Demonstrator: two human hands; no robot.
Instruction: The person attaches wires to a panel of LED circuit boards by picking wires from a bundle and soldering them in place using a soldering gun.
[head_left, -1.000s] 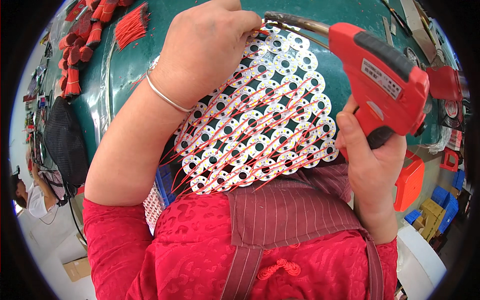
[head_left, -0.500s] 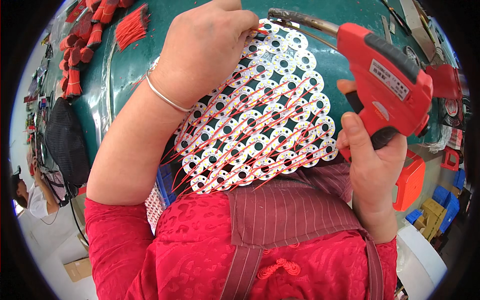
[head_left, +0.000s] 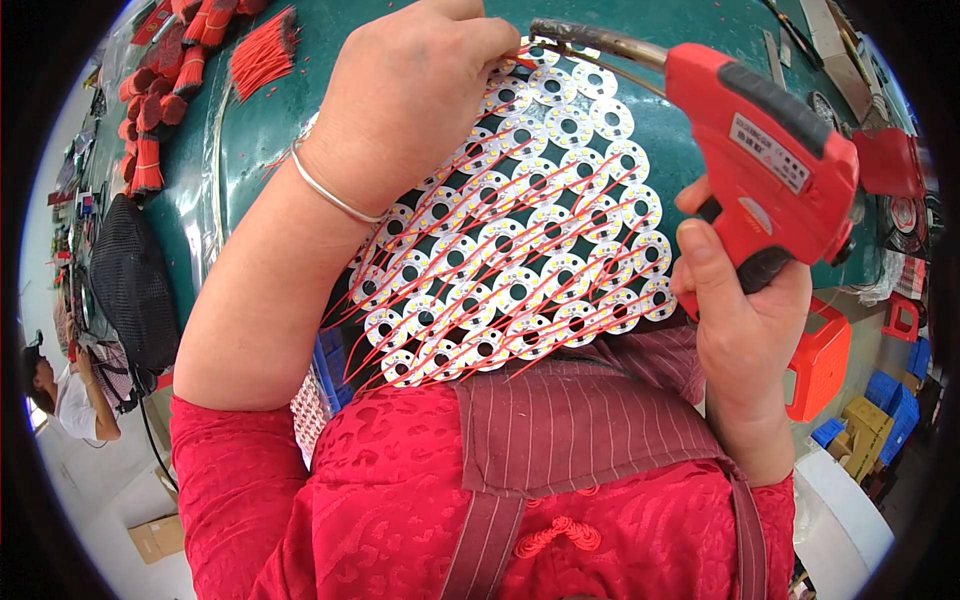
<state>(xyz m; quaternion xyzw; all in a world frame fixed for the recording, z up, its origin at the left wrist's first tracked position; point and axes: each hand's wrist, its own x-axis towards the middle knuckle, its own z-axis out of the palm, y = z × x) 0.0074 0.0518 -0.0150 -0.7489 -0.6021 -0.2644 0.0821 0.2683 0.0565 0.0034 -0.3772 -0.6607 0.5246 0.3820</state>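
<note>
leftmost, my left hand (head_left: 430, 90) is pinched closed, seemingly on a red wire (head_left: 524, 63), just beside the topmost white disc (head_left: 548, 55); other discs (head_left: 520, 243) spread below, between my hands; the long nozzle (head_left: 605, 43) of the soldering gun (head_left: 765, 150) points left, ending near those fingertips; my right hand (head_left: 738, 290), farther from that disc, curls round the gun

a red soldering gun (head_left: 738, 125) slants beside white discs (head_left: 517, 245).
</note>
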